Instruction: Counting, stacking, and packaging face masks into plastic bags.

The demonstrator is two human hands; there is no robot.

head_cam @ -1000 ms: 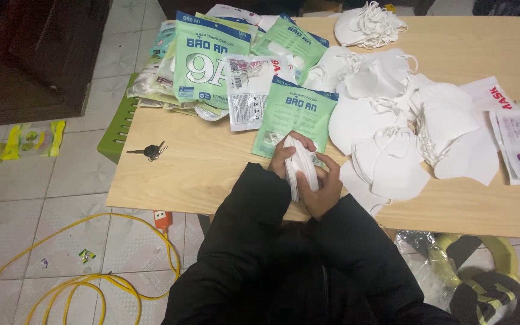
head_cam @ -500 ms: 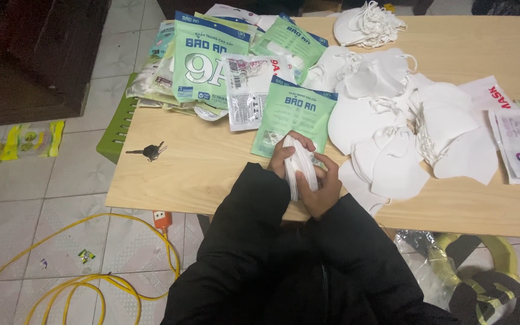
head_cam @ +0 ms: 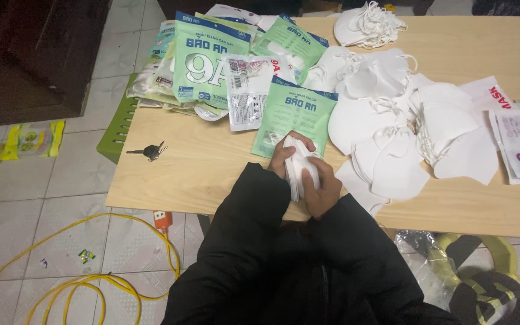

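Two hands on one stack of white masks [head_cam: 298, 167], held upright on edge at the near side of the tabletop [head_cam: 200, 174]. I see my left hand [head_cam: 287, 155] with fingers curled over the stack's top and left side, my right hand [head_cam: 322, 189] with fingers clenched around its right side. Green mask packet [head_cam: 290, 117] lies just behind the stack. Loose white masks [head_cam: 404, 132] spread to the right. Keys [head_cam: 148, 151] sit well apart, far left.
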